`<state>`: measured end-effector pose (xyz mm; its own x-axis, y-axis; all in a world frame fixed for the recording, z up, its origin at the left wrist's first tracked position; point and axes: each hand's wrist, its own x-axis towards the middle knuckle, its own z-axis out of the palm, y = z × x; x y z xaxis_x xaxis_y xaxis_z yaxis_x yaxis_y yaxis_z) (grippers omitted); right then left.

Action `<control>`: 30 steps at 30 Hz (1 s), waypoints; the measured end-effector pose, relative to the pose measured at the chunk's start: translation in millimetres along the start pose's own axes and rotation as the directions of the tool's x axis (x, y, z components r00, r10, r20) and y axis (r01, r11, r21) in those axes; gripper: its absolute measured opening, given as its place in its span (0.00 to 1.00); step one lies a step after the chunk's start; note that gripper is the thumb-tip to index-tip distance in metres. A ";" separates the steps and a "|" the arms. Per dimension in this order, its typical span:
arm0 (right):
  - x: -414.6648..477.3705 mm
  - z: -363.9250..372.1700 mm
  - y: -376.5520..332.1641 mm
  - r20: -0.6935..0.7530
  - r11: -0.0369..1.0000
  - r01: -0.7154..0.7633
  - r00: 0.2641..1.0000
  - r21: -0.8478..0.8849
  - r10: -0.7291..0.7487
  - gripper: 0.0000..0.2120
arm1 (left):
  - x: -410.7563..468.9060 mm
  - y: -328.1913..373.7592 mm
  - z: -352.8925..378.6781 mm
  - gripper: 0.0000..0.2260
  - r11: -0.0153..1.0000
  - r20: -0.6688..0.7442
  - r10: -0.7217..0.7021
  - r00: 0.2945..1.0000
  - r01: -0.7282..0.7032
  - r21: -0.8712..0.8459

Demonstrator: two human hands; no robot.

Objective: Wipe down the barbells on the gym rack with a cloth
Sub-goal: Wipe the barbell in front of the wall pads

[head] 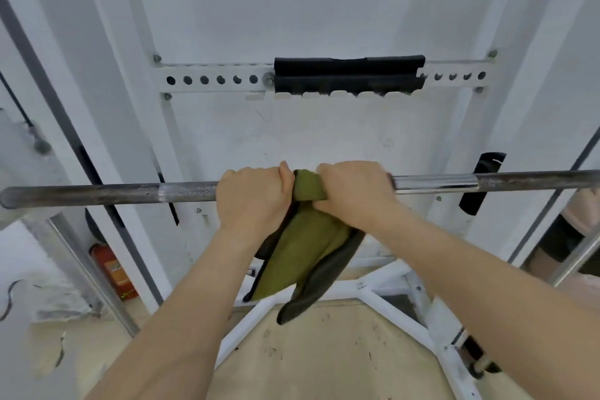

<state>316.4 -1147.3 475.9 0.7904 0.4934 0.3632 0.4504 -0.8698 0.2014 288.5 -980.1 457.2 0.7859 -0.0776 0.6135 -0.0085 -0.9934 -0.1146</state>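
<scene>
A long steel barbell (pixel 107 194) runs across the view at mid height, dark and knurled on the left, with a shiny smooth stretch to the right of my hands. An olive-green cloth (pixel 305 247) with dark edging is wrapped over the bar in the middle and hangs down below it. My left hand (pixel 251 196) grips the bar and the cloth's left side. My right hand (pixel 354 193) is closed over the cloth on the bar, touching the left hand's side. The bar under both hands is hidden.
A white rack frame stands behind, with a perforated crossbar (pixel 211 78) and a black pad (pixel 349 74) on it. White base legs (pixel 386 299) cross the beige floor below. A red fire extinguisher (pixel 113 269) stands at the lower left. A person's legs (pixel 571 237) show at the right edge.
</scene>
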 end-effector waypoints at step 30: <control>-98.7 35.1 208.0 -0.225 0.945 -0.310 0.933 -0.109 0.280 0.14 | 6.2 178.3 -22.2 0.23 0.945 0.043 0.217 0.975 -0.199 -0.259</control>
<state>346.7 -1376.7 450.1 0.7704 0.2158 0.5999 0.1357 -0.9749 0.1765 278.0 -1159.6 457.9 0.7909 -0.2878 0.5401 -0.3248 -0.9454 -0.0281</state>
